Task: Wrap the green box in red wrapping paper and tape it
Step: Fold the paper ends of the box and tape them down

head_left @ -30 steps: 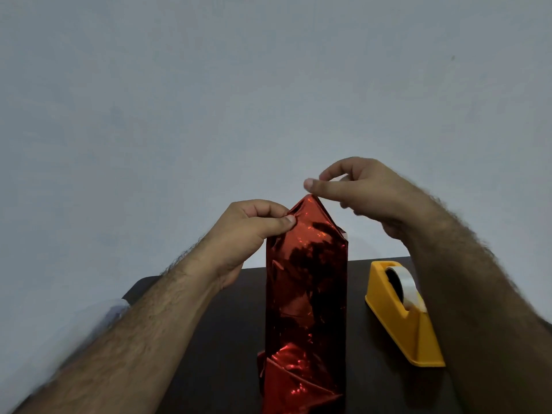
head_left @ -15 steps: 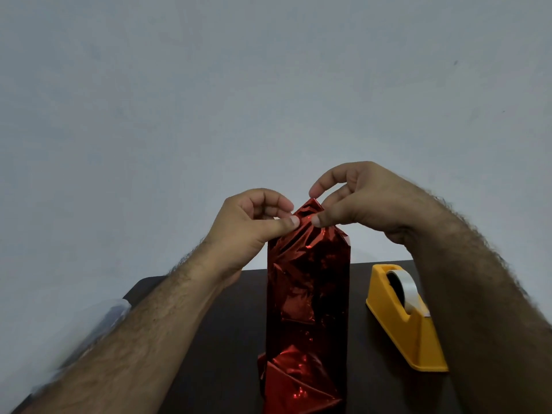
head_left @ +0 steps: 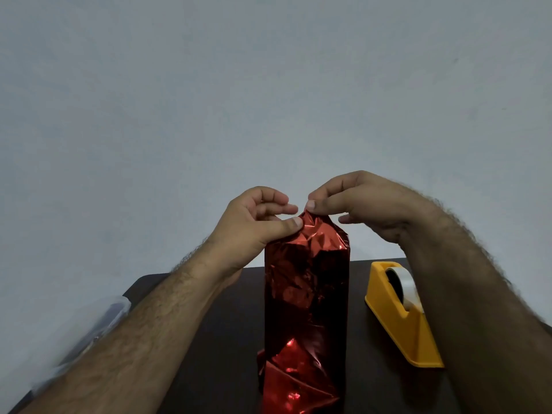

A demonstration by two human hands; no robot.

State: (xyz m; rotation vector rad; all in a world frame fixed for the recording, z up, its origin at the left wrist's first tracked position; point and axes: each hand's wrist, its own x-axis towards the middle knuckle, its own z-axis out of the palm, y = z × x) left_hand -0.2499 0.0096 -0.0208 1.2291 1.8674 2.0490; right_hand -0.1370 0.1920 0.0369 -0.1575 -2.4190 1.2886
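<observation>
The tall box wrapped in shiny red paper (head_left: 306, 297) stands upright on the dark table (head_left: 215, 348). No green shows. At the top of the box, the left hand (head_left: 254, 218) pinches the crumpled paper with its thumb and fingers. The right hand (head_left: 361, 201) pinches the same paper tip from the other side. A yellow tape holder (head_left: 401, 316) sits just right of the box.

1. You can't see the box: red paper (head_left: 306, 294) covers it entirely.
2. The paper's base runs off the bottom edge of the frame.
3. Your right forearm hides part of the tape dispenser (head_left: 403, 321).
4. At lower left, a pale blurred thing (head_left: 89, 333) is unidentifiable.
</observation>
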